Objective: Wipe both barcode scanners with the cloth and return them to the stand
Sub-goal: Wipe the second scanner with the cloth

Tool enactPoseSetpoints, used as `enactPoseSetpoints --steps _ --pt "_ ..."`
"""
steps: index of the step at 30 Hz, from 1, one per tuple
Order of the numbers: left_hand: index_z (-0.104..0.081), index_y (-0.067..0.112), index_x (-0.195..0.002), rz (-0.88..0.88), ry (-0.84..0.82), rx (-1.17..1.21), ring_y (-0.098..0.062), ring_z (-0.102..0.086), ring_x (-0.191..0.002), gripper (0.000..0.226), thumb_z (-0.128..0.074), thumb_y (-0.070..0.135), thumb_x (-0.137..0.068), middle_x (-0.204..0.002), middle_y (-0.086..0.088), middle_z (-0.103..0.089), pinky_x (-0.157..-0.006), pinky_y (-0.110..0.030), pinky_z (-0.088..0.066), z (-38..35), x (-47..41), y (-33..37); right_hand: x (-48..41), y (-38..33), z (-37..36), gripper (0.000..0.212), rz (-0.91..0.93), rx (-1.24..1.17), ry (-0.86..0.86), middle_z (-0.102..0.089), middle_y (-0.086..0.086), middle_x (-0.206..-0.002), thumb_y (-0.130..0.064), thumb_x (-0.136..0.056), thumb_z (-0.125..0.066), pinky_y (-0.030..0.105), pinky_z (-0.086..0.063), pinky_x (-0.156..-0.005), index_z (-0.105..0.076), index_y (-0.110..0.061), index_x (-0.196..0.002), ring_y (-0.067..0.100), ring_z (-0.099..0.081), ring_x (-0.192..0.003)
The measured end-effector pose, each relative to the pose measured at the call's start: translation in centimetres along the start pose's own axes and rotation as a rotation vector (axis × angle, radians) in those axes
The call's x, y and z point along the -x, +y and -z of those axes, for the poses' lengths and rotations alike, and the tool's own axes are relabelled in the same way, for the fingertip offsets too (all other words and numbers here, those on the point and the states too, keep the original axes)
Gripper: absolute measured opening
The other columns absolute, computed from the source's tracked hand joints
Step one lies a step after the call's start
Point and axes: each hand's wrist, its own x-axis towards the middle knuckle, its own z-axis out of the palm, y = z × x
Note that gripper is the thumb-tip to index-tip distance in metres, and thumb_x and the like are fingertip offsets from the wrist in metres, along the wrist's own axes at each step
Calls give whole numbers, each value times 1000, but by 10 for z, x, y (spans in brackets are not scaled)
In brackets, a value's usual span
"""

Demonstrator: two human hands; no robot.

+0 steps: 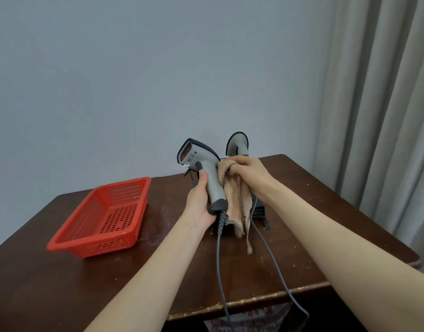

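The left hand [199,204] curls its fingers [202,179] round the handle of a grey scanner [201,161], held upright above the desk [302,212]. The right hand [246,173] bunches a tan cloth [237,202] in its fingers [232,170], against the handle's right side. A second scanner [238,143] sits in the black stand [260,212] just behind them.

The scanner [209,176] at centre is smooth matt grey plastic; the cloth [238,200] is fuzzy peach terry. At left, the basket [86,249] is glossy red plastic. The table [314,212] is dark varnished wood, scuffed.
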Motion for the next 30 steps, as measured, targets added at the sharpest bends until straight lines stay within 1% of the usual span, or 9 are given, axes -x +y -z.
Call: enactPoseSetpoints --steps 3,7,10,13,15,18,21,24,30 --pt "-59 2 -120 -2 -6 -13 -35 -67 -100 51 -53 45 -92 -111 -22 -68 -90 -50 -52 -2 -1 -2 0 0 -4 25 -2 -15 -23 -72 -3 -94 -3 -86 -56 24 -54 -84 -74 -20 -89 11 -65 -91" --pt "-60 2 -118 -7 16 -9 -35 -67 -98 52 -51 47 -92 -111 -22 -67 -86 -50 -54 -3 -3 1 4 2 -1 17 11 175 -66 -72 -4 -86 -2 -86 -61 24 -54 -80 -76 -7 -89 10 -64 -83" --pt "-54 2 -124 0 62 13 -35 -67 -96 57 -52 49 -91 -117 -22 -64 -79 -50 -55 1 -5 5 9 -1 5 18 -14 302 -154 -72 -3 -79 -5 -83 -65 23 -54 -76 -78 -16 -79 8 -64 -77" --pt "-50 4 -126 -3 93 34 -32 -67 -88 57 -53 48 -91 -115 -20 -64 -71 -48 -56 2 -7 7 10 -7 10 24 -32 384 -214 -71 -8 -76 -7 -84 -64 10 -49 -65 -75 -23 -70 1 -62 -75" --pt "-53 3 -125 -14 80 31 -32 -67 -91 56 -52 48 -91 -116 -20 -64 -76 -48 -56 0 -6 6 7 -8 9 25 8 329 -127 -69 -8 -79 -1 -85 -58 6 -47 -60 -73 -20 -79 1 -61 -75" --pt "-58 4 -120 -10 54 2 -34 -67 -96 53 -52 48 -91 -113 -20 -67 -82 -49 -55 -3 -6 3 3 -5 1 24 31 204 -51 -68 -2 -86 2 -82 -60 10 -50 -66 -72 -14 -94 7 -62 -80" --pt "-60 5 -115 -26 75 -72 -33 -69 -88 50 -52 49 -91 -104 -20 -68 -75 -47 -56 -2 -6 3 7 -3 1 19 6 350 -170 -68 -1 -83 1 -81 -62 14 -50 -64 -72 -10 -92 7 -62 -77" --pt "-56 5 -114 -44 108 -80 -34 -66 -89 48 -53 47 -91 -105 -19 -65 -81 -51 -55 1 -6 6 11 -4 6 21 -54 416 -338 -71 -8 -78 0 -80 -63 11 -49 -66 -73 -18 -80 -2 -64 -73" --pt "-62 2 -113 -83 31 -134 -31 -68 -94 42 -48 38 -96 -108 -21 -68 -82 -43 -56 -4 3 0 -2 -8 -5 20 66 180 12 -68 1 -94 -4 -85 -62 17 -53 -70 -70 -14 -100 8 -62 -82"
